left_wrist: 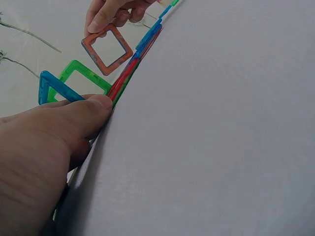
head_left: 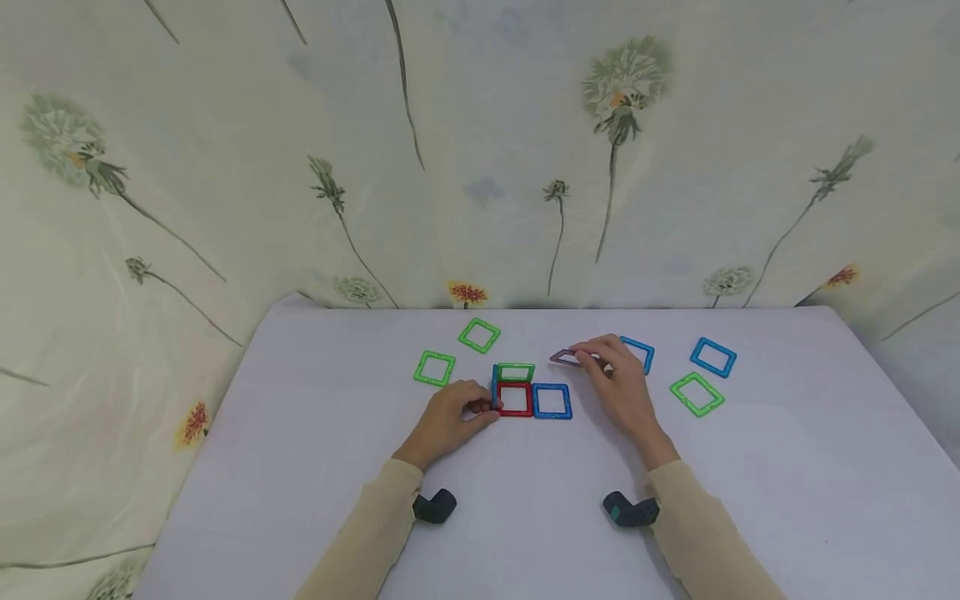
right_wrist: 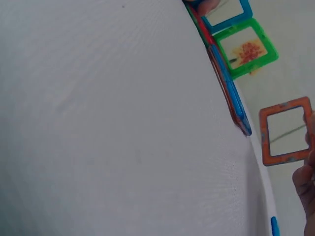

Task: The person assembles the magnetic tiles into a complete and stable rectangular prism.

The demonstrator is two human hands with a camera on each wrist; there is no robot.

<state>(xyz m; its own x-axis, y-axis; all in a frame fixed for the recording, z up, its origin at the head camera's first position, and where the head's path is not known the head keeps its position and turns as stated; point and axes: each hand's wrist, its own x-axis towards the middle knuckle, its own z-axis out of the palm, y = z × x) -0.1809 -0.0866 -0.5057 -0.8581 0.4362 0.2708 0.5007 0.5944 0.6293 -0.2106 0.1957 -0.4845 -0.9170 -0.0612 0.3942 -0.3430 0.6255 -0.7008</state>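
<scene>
My left hand [head_left: 450, 421] pinches a blue square magnetic tile [head_left: 494, 385] standing upright at the left side of a flat red square tile [head_left: 515, 414]. A green tile [left_wrist: 91, 73] leans up at the red tile's back edge. Flat against the red one's right side lies another blue tile [head_left: 552, 416]. In the right wrist view, a green edge shows under the red tile and a reddish edge under the blue. Above the table, behind that blue tile, my right hand [head_left: 618, 387] pinches an orange-brown square tile [right_wrist: 285, 104] by one side, touching no other tile.
Loose tiles lie around: two green ones, a farther [head_left: 467, 328] and a nearer [head_left: 439, 354], at back left; a blue [head_left: 718, 347] and a green [head_left: 709, 387] at right. Another blue tile [head_left: 637, 342] is partly hidden by my right hand. A floral curtain [head_left: 480, 233] hangs behind the table.
</scene>
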